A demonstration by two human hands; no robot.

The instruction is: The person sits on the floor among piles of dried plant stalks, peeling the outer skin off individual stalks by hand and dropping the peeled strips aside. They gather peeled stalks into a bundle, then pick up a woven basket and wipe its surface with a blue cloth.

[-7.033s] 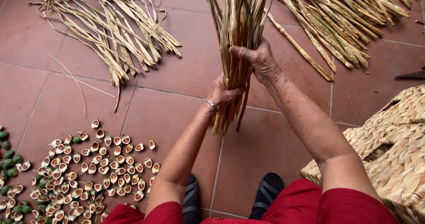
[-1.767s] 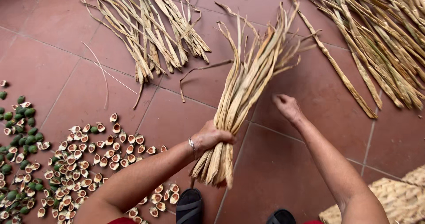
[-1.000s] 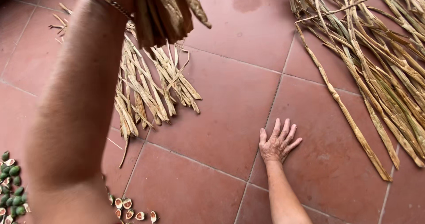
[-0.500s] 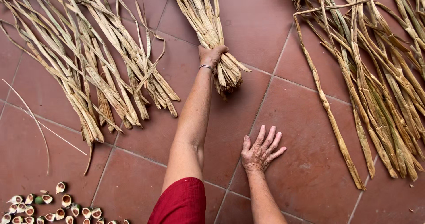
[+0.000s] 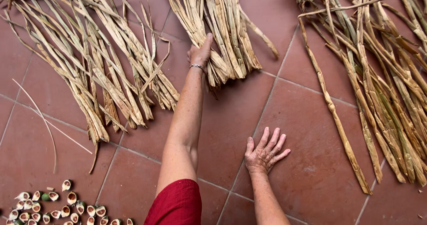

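My left hand (image 5: 200, 52) reaches far forward and lies against the left side of a bundle of dried, pale yellow leaf strips (image 5: 222, 24) that rests on the red tile floor. The thumb points up along the bundle and the fingers are tucked in among the strips. A thin bracelet circles that wrist, and a red sleeve covers the upper arm. My right hand (image 5: 266, 151) presses flat on a bare tile nearer to me, fingers spread, holding nothing.
A wide pile of similar dried strips (image 5: 89, 69) spreads at the left, and a bigger, greener-tinged pile (image 5: 387, 87) lies at the right. Several halved nut shells (image 5: 53, 205) sit at the bottom left. A thin loose strip (image 5: 44, 122) curves across the left tiles.
The bundle went from upright in both hands to lying on the floor between the piles, carried there by my left hand. My right hand let go and settled flat on the tile.
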